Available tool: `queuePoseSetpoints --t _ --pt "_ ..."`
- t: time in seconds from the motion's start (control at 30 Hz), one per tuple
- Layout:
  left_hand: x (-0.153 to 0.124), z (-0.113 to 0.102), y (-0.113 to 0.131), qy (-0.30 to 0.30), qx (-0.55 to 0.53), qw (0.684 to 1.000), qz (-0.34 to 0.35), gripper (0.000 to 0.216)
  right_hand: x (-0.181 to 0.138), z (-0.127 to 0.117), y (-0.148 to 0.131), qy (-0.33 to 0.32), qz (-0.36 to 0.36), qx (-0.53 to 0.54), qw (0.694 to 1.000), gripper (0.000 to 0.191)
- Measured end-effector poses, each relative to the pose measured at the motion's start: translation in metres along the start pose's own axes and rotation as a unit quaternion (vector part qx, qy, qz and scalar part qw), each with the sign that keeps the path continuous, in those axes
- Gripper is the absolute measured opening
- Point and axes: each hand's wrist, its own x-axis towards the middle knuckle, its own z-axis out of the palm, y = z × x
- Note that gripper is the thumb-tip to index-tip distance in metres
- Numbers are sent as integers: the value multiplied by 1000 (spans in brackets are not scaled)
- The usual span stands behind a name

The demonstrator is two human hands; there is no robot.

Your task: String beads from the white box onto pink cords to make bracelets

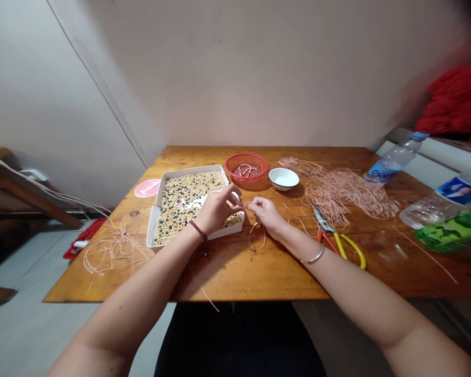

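Both grips pinched on cord (pixel 256 238): left hand (pixel 216 208), right hand (pixel 265 213), beside bead box (pixel 159 187).

You get soft, even indoor light, faint shadows under your arms, blurred right edge, wide-angle bending at corners.

my left wrist band (pixel 198 230): dark red
my right bangle (pixel 314 257): silver
bead box (pixel 159 184): white, beads mostly tan, some dark and green
basket (pixel 246 166): red
bowl (pixel 283 178): white
cords (pixel 347 192): pale pink
cutter handles (pixel 347 246): yellow and orange
table (pixel 259 267): orange-brown wood grain
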Motion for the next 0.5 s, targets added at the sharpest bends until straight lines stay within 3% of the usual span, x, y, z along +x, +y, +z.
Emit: queuePoseSetpoints --t 0.5 --pt "0 0 -1 -5 12 1000 6 29 2 -3 -2 8 -22 -23 999 29"
